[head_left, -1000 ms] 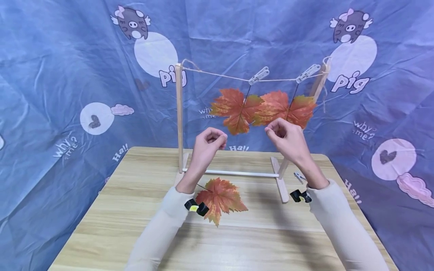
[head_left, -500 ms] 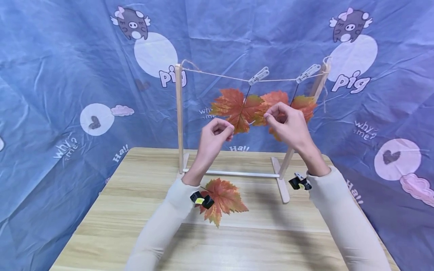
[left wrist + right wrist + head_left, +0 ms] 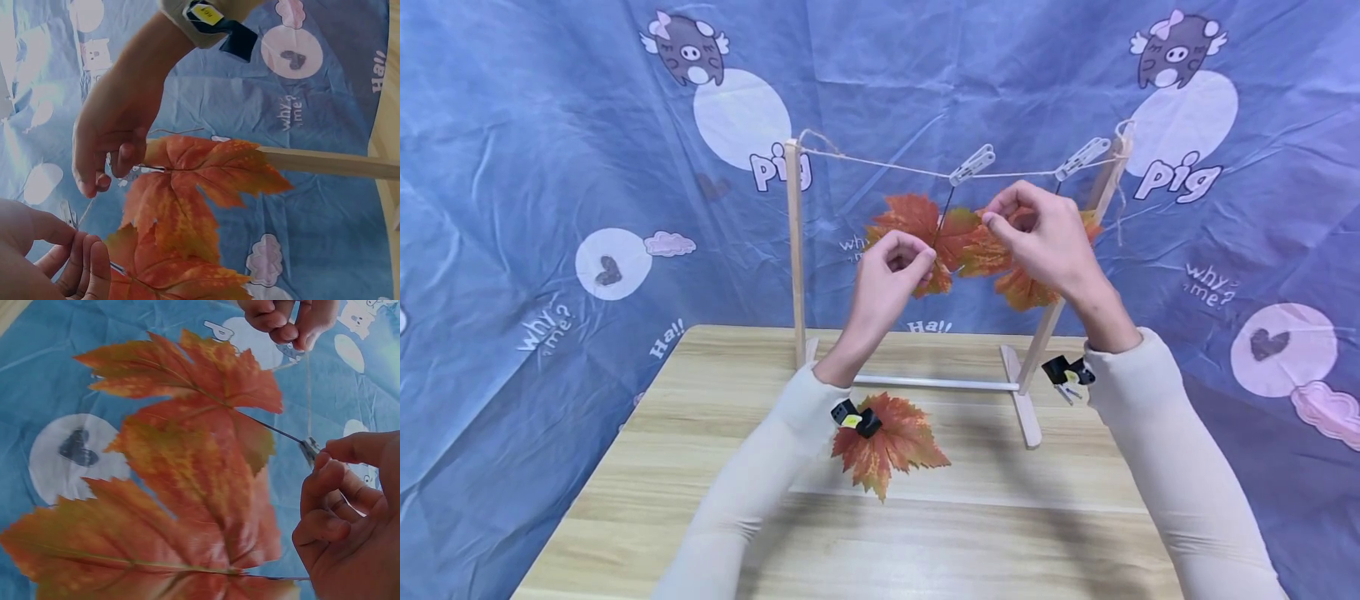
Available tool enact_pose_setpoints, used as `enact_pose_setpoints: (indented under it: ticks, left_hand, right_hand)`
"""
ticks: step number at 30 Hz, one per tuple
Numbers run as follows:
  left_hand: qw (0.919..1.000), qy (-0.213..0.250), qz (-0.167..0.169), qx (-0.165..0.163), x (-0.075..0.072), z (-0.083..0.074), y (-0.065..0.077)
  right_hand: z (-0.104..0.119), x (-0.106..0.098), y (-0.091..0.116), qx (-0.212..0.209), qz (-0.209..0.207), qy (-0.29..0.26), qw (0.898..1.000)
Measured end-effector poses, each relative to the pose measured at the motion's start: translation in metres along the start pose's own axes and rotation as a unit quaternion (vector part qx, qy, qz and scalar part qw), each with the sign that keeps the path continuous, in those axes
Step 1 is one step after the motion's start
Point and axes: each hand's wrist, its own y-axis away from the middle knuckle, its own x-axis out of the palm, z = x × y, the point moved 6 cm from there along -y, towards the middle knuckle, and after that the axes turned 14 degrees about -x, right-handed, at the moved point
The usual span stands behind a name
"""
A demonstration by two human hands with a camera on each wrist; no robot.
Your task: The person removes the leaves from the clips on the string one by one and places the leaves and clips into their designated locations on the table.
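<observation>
Two orange-red artificial maple leaves hang by their stems from a twine line, the left leaf [image 3: 904, 218] under a white clothespin [image 3: 972, 165] and the right leaf [image 3: 1028, 287] under a second clothespin [image 3: 1082, 158]. My left hand [image 3: 889, 279] is raised in front of the left leaf, fingers curled and thumb close to the index fingertip. Before the right leaf is my right hand [image 3: 1041, 237], likewise curled. Nothing shows between the fingertips of either hand. In the right wrist view a clothespin [image 3: 309, 452] appears right behind my right fingertips; contact cannot be told.
A wooden frame with a left post [image 3: 796, 250], a right post [image 3: 1037, 346] and a white crossbar [image 3: 936, 383] carries the twine [image 3: 880, 165]. On the table [image 3: 925, 550] lie a third maple leaf [image 3: 898, 442] and a clothespin [image 3: 1067, 394]. A blue printed cloth [image 3: 880, 67] hangs behind.
Both hands have risen, the left also shifting right, from below the hanging leaves to in front of them. The leaves and clothespins on the line stay in place.
</observation>
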Motion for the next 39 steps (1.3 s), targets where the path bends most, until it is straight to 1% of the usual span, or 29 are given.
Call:
enact_pose_setpoints:
  ticks: [3,7,9,15,19,22,26,29,32,35,39]
  left_hand:
    - [0.9999,0.001,-0.008,0.014,0.002,-0.009,-0.005]
    - [0.9995,0.015,-0.019,0.022,0.005,-0.019,-0.013]
    - [0.9993,0.013,-0.027,0.024,0.006,-0.023,-0.017]
    - [0.9977,-0.014,-0.061,0.027,0.007,-0.034,-0.028]
    - [0.9959,-0.033,-0.081,0.025,0.009,-0.039,-0.034]
    - [0.9944,-0.049,-0.091,0.022,0.01,-0.042,-0.038]
    - [0.9928,-0.059,-0.103,0.022,0.01,-0.047,-0.044]
    - [0.9921,-0.065,-0.105,0.022,0.012,-0.049,-0.047]
    - [0.9911,-0.079,-0.106,0.015,0.014,-0.05,-0.05]
    - [0.9899,-0.091,-0.108,0.006,0.015,-0.049,-0.052]
    - [0.9895,-0.098,-0.106,0.001,0.017,-0.048,-0.055]
  right_hand:
    - [0.004,-0.005,-0.009,-0.003,-0.005,-0.002,1.0]
    - [0.008,-0.013,-0.02,0.005,-0.015,-0.001,1.0]
    - [0.009,-0.016,-0.025,0.01,-0.02,-0.003,1.0]
    - [0.009,-0.023,-0.039,0.026,-0.035,-0.026,0.999]
    - [0.007,-0.028,-0.048,0.044,-0.03,-0.017,0.998]
    - [0.006,-0.03,-0.053,0.066,-0.009,-0.004,0.998]
    - [0.004,-0.028,-0.06,0.093,0.038,0.015,0.995]
    - [0.003,-0.027,-0.063,0.107,0.073,0.029,0.991]
    - [0.003,-0.025,-0.064,0.113,0.101,0.038,0.988]
    - [0.003,-0.021,-0.064,0.11,0.121,0.044,0.986]
    - [0.004,-0.017,-0.065,0.101,0.128,0.054,0.985]
